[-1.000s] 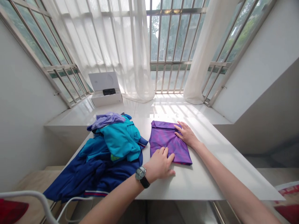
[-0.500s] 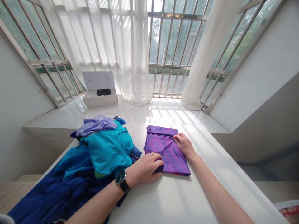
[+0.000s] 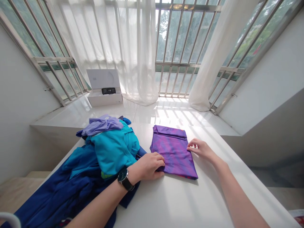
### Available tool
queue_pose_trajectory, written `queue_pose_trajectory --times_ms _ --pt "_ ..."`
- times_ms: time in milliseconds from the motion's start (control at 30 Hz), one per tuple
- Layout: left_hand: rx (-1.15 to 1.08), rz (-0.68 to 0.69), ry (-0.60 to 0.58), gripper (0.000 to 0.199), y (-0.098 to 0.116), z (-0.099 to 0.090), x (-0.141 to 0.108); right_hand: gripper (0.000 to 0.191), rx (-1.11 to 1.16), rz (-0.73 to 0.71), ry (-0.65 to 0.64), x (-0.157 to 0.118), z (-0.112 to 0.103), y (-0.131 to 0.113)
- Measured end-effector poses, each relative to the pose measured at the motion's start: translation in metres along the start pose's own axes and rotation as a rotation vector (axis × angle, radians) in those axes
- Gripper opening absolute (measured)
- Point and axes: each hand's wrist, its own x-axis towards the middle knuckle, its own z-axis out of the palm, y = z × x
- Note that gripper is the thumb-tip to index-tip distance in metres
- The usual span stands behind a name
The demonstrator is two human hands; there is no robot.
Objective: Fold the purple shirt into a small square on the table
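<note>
Purple garment [image 3: 169,152], folded near the surface's [image 3: 190,202] far edge: left hand [image 3: 150,164] curled, right hand [image 3: 203,150] with fingers nearly joined, clamping unclear; even pressure best preserves folds.

Round watch [image 3: 125,180] on left wrist [image 3: 134,174]: dark dial [image 3: 122,175], silver-toned rim, black strap [image 3: 129,185].

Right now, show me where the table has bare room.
Bare tabletop lies nearside of the folded purple garment, between the forearms, plus a strip right of the right forearm. Crowded: the left side, under the clothes pile, and the garment's near left corner and right edge, where the left hand and right hand are.
</note>
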Motion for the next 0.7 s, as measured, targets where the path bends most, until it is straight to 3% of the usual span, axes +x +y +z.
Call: queue_pose_trajectory --times_ms 100,233,467,600,700 --pt "0.075 0.010 0.007 0.007 0.001 0.003 0.000 0.029 0.051 -0.036 -0.005 -0.003 0.000 -0.009" --pt "0.185 -0.040 -0.007 0.010 0.007 0.008 0.003 0.034 0.084 -0.008 -0.195 -0.005 0.003 -0.037" --pt "0.137 -0.325 0.134 0.010 0.003 0.018 0.015 0.037 0.106 -0.053 -0.398 -0.022 0.007 -0.102" --pt "0.038 -0.442 0.217 0.016 -0.003 0.022 0.022 0.016 -0.189 -0.110 -0.321 -0.032 0.019 -0.111" --pt "-0.103 -0.459 0.322 0.019 -0.006 0.020 0.022 0.005 -0.226 -0.090 -0.296 -0.030 0.019 -0.104"
